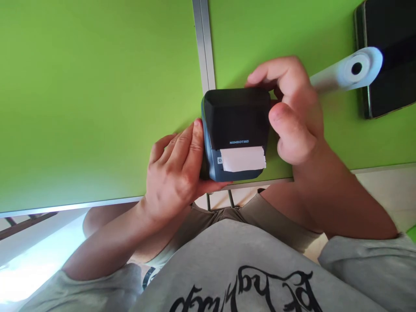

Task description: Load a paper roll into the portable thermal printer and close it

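A small label printer (238, 117) with a black lid and a dark blue body sits near the table's front edge, marked NIIMBOT. From its front slot a blank white label strip (243, 159) sticks out. My left hand (177, 169) grips the printer, its fingers pressed along the left side and its thumb under the front edge. Around the back right corner curls my right hand (292, 110), with the index finger at the back edge and the thumb against the right side. The tips of its other fingers are hidden.
The green tabletop (97, 95) has a metal seam strip (204, 47) behind the printer. On the right, a white cylinder with a dark hole in its end (351, 71) overlaps a dark phone-like slab (393, 65). My legs are below the table's front edge.
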{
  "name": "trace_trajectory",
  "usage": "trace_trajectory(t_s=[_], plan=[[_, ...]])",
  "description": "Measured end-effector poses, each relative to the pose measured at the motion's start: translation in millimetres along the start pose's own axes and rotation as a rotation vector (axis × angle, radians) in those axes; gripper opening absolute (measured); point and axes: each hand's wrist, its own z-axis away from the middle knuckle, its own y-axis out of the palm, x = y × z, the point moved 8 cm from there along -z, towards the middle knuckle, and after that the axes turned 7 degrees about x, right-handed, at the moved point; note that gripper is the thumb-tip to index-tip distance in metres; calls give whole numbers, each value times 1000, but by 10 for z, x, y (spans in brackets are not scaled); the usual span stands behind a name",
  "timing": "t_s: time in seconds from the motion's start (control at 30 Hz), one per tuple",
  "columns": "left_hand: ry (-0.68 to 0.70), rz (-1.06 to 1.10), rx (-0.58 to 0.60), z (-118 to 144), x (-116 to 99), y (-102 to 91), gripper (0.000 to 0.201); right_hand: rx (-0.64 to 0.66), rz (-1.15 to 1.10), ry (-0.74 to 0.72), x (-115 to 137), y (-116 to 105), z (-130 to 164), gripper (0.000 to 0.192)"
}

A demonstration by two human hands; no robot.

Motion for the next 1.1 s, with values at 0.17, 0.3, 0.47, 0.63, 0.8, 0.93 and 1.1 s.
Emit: trace_trajectory(t_s=[0.17,0.3,0.47,0.63,0.8,0.93,1.1], plan=[[-25,-16,32,-3,20,18,96,13,39,9,3,-13,-3,46],[-45,-34,47,0,37,29,94,24,58,15,-8,9,-9,49],[-48,-2,14,10,33,34,99,20,11,-11,-13,-9,-13,46],[-62,51,1,20,44,57,98,184,122,-54,35,3,13,67],[-46,53,-12,19,32,54,99,178,200,-152,114,-67,10,72],[-49,45,5,15,35,67,99,85,256,-191,168,-133,-15,65],[-55,69,17,17,53,85,99,-170,219,-171,315,-265,-46,40]])
